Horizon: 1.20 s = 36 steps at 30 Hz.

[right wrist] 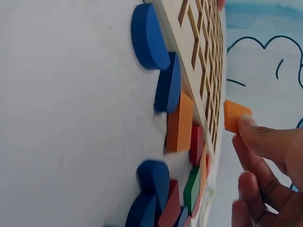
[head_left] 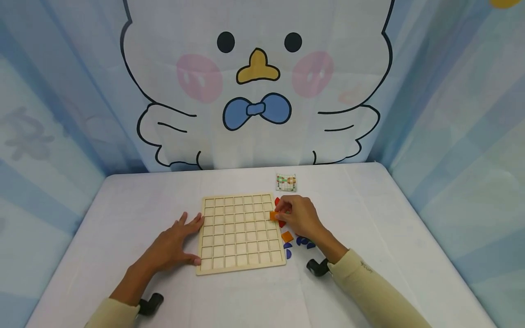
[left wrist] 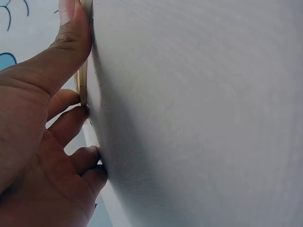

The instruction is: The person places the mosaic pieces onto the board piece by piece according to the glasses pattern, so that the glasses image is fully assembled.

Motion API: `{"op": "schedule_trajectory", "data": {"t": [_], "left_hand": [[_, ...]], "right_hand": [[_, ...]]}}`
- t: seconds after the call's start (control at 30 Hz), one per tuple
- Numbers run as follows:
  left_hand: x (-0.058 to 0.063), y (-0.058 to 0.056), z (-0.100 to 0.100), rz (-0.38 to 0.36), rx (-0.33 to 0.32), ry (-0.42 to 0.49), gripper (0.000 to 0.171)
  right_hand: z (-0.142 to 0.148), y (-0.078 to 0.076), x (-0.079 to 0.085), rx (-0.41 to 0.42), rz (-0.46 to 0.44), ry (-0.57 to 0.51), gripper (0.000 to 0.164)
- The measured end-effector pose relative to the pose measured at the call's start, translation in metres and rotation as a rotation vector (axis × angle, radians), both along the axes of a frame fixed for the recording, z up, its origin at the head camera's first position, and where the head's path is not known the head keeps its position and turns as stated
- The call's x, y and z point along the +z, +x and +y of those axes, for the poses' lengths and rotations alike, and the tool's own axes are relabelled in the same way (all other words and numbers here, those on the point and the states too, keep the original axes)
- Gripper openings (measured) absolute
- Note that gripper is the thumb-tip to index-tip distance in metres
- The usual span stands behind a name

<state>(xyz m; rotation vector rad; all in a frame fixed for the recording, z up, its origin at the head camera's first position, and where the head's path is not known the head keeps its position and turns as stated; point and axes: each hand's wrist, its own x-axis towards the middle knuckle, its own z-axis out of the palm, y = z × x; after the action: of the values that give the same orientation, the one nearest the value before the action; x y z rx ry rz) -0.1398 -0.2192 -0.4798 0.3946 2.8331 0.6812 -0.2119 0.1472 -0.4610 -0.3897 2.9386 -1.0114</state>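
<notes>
A wooden grid board (head_left: 237,232) with square compartments lies on the white table. My left hand (head_left: 170,243) rests along its left edge, fingers spread, thumb and fingertips touching the rim; the left wrist view shows that hand (left wrist: 52,118) from the thumb side. Between thumb and fingers, my right hand (head_left: 301,217) pinches an orange square tile (right wrist: 235,115), held above the board's right edge. Beneath and beside the right hand lie another orange block (head_left: 287,237), several blue half-round blocks (right wrist: 149,38), red blocks (right wrist: 196,144) and a green block (right wrist: 191,189).
A small pattern card (head_left: 286,182) lies behind the board's far right corner. Loose blocks lie along the board's right side. A curtain with a cartoon bird (head_left: 258,136) hangs behind the table's far edge. Black wrist devices (head_left: 151,304) sit at both sleeves.
</notes>
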Motion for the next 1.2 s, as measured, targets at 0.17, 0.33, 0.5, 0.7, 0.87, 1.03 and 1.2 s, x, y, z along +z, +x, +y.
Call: {"op": "schedule_trajectory", "data": {"t": [0.17,0.33,0.5,0.7,0.87,1.03,1.2], "left_hand": [[0.001,0.001,0.0,0.002,0.004,-0.002,0.121],[0.0,0.002,0.0,-0.001,0.005,-0.007,0.121],[-0.001,0.002,0.0,0.001,0.004,-0.012,0.121],[0.001,0.002,0.0,0.014,-0.004,-0.003,0.12],[0.001,0.002,0.0,0.009,0.002,-0.003,0.12],[0.001,0.002,0.001,0.001,0.013,-0.007,0.121],[0.002,0.003,0.001,-0.003,0.016,-0.01,0.121]], "right_hand": [[-0.01,-0.004,-0.004,-0.014,0.002,0.013,0.013],[-0.016,-0.005,-0.007,-0.012,0.019,0.02,0.012],[-0.018,-0.008,-0.008,-0.003,0.02,0.059,0.012],[-0.02,-0.012,-0.007,-0.002,0.004,0.105,0.012],[-0.021,-0.014,-0.005,0.001,-0.014,0.124,0.011],[-0.022,-0.014,-0.004,0.001,-0.029,0.135,0.01],[-0.024,-0.014,-0.004,-0.001,-0.036,0.15,0.008]]}}
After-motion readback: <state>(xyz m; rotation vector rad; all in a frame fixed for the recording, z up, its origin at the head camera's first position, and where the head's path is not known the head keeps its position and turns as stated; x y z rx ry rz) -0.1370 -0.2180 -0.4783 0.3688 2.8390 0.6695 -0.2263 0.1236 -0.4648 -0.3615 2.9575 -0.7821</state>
